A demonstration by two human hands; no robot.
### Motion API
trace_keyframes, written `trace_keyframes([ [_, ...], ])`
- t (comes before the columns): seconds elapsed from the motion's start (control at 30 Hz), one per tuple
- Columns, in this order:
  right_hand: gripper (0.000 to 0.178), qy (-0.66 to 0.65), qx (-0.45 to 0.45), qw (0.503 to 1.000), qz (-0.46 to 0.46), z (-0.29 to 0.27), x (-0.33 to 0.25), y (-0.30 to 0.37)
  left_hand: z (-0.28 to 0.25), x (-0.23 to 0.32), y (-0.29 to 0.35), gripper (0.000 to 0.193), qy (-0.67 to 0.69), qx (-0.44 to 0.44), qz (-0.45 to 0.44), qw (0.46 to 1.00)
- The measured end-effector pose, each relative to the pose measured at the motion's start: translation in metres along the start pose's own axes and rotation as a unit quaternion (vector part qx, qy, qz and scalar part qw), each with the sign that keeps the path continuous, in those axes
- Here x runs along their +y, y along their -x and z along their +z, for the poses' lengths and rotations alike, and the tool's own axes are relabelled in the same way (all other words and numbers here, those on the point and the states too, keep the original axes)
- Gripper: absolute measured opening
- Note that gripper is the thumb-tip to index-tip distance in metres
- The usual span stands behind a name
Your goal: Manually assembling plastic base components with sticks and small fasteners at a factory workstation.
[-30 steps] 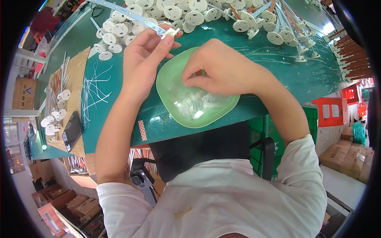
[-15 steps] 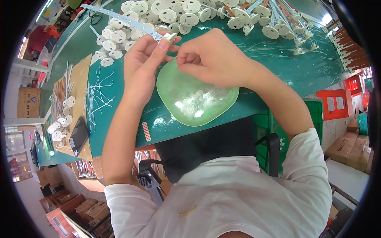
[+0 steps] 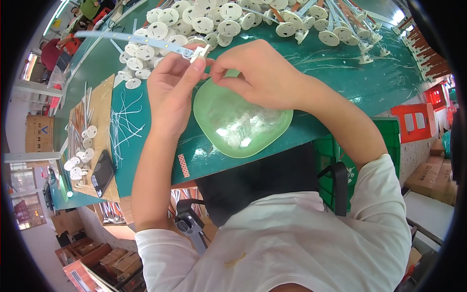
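My left hand [image 3: 168, 100] is closed on a white plastic end piece [image 3: 200, 52], thumb on its near side. From that piece a pale LED strip [image 3: 146, 42] with small yellow chips stretches out to the left. My right hand [image 3: 265, 78] is beside it, thumb and forefinger pinched close to the left fingertips; anything between them is too small to make out. Below both hands sits a green bowl [image 3: 201, 124] holding small clear pieces [image 3: 239, 132]. Beyond the hands lies a heap of white round-ended pieces [image 3: 202, 24].
More strips with white ends [image 3: 343, 34] lie at the far right. On the left are loose white wires [image 3: 125, 119], cardboard [image 3: 108, 146] and a dark phone [image 3: 102, 173]. A green crate [image 3: 386, 141] and a red stool [image 3: 413, 121] stand beyond the table's right edge.
The end piece has turned in my left hand, and its strip has swung lower at the far left end. My right fingertips have shifted slightly left and down.
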State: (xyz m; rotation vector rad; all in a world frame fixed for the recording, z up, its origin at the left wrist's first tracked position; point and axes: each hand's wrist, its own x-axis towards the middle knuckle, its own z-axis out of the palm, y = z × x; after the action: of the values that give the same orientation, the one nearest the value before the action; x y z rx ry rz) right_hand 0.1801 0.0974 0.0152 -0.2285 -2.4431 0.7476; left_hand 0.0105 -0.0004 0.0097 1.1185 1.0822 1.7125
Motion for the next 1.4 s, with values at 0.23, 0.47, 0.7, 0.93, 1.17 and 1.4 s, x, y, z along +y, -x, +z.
trace_keyframes([
  [0.23,0.006,-0.002,0.081,0.994,-0.077,-0.004,-0.003,-0.001,-0.006,0.0,0.001,0.039,0.054,0.027,0.01,0.998],
  [0.47,0.007,-0.052,0.033,0.996,-0.059,-0.004,-0.006,0.001,-0.009,-0.003,0.002,0.037,0.086,0.009,-0.015,0.996],
  [0.7,0.005,-0.171,0.142,0.975,0.028,-0.004,-0.009,-0.003,-0.004,0.0,0.005,0.038,0.137,-0.005,-0.031,0.99],
  [0.93,0.01,-0.075,0.236,0.959,-0.136,-0.006,-0.011,-0.003,-0.005,0.002,0.012,0.041,0.202,-0.051,-0.027,0.978],
  [1.17,0.015,-0.056,0.284,0.938,-0.19,-0.003,-0.015,-0.003,0.003,0.005,0.02,0.045,0.267,-0.06,-0.018,0.962],
  [1.4,0.016,-0.053,0.299,0.933,-0.194,-0.001,-0.014,-0.003,0.003,0.005,0.02,0.046,0.275,-0.062,-0.016,0.959],
])
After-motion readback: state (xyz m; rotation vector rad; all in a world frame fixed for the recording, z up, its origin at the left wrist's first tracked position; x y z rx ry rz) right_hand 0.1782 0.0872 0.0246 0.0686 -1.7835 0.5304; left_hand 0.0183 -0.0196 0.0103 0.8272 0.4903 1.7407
